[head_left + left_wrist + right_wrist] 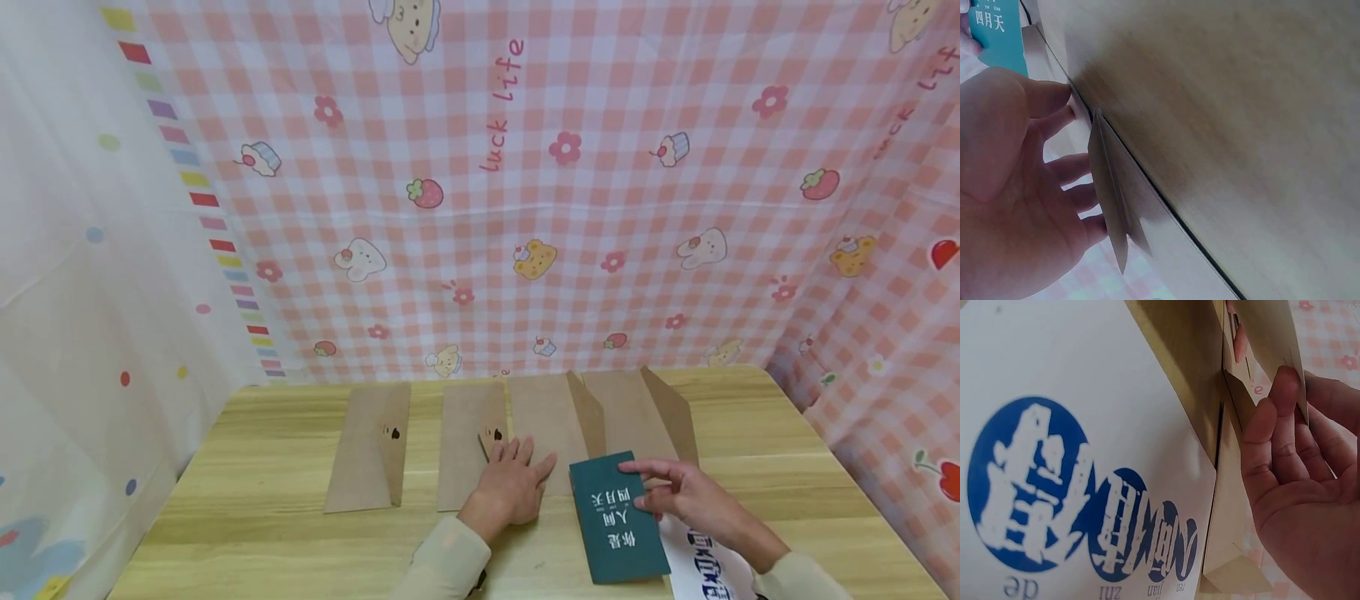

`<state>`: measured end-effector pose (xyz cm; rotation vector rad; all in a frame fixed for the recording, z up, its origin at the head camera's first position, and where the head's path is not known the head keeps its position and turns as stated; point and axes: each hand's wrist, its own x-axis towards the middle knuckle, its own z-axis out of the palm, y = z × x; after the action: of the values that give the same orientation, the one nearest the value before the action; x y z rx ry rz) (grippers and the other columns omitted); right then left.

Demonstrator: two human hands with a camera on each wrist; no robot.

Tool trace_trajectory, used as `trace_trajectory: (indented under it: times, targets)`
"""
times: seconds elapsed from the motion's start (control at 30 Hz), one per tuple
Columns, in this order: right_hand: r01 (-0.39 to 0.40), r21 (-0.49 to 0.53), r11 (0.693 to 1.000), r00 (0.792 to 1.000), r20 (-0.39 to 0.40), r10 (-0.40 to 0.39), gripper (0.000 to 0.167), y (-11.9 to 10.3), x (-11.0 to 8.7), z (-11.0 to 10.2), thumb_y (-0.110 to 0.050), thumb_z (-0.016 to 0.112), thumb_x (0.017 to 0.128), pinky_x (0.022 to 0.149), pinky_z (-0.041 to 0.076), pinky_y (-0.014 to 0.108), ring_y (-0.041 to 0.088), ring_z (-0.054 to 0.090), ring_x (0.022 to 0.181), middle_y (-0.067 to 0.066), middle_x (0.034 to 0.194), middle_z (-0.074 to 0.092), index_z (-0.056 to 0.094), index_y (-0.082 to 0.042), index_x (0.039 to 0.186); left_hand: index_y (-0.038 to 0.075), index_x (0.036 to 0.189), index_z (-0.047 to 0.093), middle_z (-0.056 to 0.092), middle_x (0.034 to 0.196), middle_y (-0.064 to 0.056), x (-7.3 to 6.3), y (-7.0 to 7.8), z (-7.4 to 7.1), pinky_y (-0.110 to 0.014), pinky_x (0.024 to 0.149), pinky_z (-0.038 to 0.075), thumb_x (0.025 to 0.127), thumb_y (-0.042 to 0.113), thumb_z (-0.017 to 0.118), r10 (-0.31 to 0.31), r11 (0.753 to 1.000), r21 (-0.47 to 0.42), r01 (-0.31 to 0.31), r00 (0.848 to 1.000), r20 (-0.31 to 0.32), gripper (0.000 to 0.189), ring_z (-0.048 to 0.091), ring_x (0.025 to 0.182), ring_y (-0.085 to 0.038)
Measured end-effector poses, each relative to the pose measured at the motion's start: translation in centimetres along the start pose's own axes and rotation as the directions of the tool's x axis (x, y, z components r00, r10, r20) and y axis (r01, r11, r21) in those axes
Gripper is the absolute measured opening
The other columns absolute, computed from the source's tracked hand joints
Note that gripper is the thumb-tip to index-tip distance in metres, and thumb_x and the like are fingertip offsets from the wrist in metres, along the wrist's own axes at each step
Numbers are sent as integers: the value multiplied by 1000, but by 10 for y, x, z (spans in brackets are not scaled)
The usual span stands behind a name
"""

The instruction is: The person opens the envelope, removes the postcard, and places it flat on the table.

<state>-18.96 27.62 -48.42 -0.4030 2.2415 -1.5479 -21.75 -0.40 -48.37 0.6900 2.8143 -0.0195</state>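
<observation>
My right hand (701,504) pinches the right edge of a dark green card (603,542) with white characters, raised above the table. In the right wrist view, thumb and fingers of the right hand (1310,469) hold the card's pale back (1266,331). My left hand (513,483) rests with fingers spread between a brown envelope (461,450) and another brown envelope (543,417), whose flap stands up on its right. In the left wrist view, fingertips of the left hand (1016,169) are by a partly lifted flap (1107,187); whether they press it I cannot tell.
A white card (686,554) with blue round characters lies under my right hand. Another envelope (618,408) with a raised flap is at the right, and one (356,450) with its flap down at the left. A checked curtain (480,208) hangs behind the wooden table (247,492).
</observation>
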Motion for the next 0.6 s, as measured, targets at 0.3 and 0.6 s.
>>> trace_trajectory:
  times: [0.3,0.6]
  targets:
    - [-16,8,1000,1000,-8,16,48,-1,0,5,-10,65,94,75,54,29,24,69,91,23,121,64,54,3,138,35,154,36,28,163,-4,0,0,1,-46,122,20,105,34,43,-3,1000,-5,3,1000,2,49,26,150,-26]
    - [-6,-10,1000,1000,-8,6,45,1,-1,10,-8,64,94,74,51,25,23,69,87,21,118,64,55,3,137,36,154,35,28,163,-4,1,-1,2,-46,121,21,105,35,44,-1,1000,3,1,1000,4,50,26,150,-26]
